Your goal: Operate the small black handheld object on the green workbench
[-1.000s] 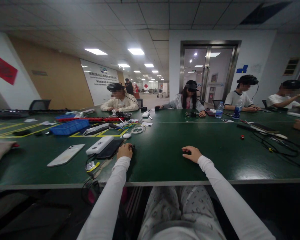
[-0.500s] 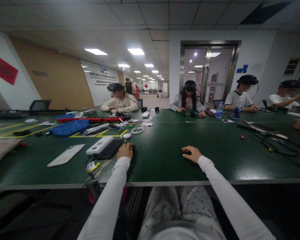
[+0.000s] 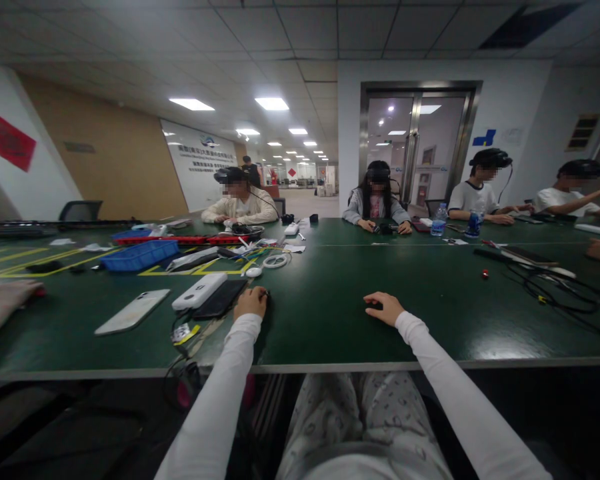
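My left hand [image 3: 251, 303] rests on the green table [image 3: 320, 313] with its fingers curled down. A small dark thing shows at its fingertips, too small to name. Just left of this hand lie a black flat pad-like object [image 3: 220, 299] and a white power bank [image 3: 200, 291]. My right hand [image 3: 384, 309] lies on the tabletop farther right, thumb and fingers apart, with nothing visible in it. A white phone [image 3: 133, 312] lies face down beyond the power bank, to the left.
A blue tray [image 3: 140, 255], a coiled white cable [image 3: 276, 261] and a round white piece [image 3: 253, 272] sit ahead on the left. Black cables [image 3: 560, 287] and a small red object [image 3: 485, 274] lie right. Co-workers sit across; another person's arm [image 3: 10, 307] reaches in at left.
My two hands have stayed in place. Across the table, one co-worker's hand has shifted to a dark object, and another co-worker at right has moved their hands apart.
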{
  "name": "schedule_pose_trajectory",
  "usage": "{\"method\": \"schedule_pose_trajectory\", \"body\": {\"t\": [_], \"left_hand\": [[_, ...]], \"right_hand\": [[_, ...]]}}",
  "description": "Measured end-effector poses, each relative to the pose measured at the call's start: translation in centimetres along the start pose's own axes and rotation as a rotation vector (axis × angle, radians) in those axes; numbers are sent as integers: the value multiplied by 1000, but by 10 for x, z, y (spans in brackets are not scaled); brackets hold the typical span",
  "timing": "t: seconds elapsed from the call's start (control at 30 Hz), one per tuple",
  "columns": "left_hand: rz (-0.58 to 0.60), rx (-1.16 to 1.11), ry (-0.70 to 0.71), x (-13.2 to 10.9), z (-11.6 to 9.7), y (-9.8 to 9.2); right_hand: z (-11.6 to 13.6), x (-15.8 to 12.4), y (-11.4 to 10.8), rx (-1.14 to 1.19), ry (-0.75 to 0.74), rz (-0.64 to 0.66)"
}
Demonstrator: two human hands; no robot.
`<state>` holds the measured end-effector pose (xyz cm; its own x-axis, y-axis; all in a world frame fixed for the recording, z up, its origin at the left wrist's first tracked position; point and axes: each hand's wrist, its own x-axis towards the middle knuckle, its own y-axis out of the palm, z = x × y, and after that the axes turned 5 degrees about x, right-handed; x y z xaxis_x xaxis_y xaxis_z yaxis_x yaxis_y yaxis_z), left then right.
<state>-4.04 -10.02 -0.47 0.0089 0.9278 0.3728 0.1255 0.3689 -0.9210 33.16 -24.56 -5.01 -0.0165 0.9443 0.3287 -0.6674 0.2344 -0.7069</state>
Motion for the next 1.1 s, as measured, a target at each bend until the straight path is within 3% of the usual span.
{"method": "schedule_pose_trajectory", "body": {"t": [1.1], "left_hand": [[-5, -11, -21, 6, 3, 6]], "right_hand": [[5, -2, -3, -9, 12, 18]]}}
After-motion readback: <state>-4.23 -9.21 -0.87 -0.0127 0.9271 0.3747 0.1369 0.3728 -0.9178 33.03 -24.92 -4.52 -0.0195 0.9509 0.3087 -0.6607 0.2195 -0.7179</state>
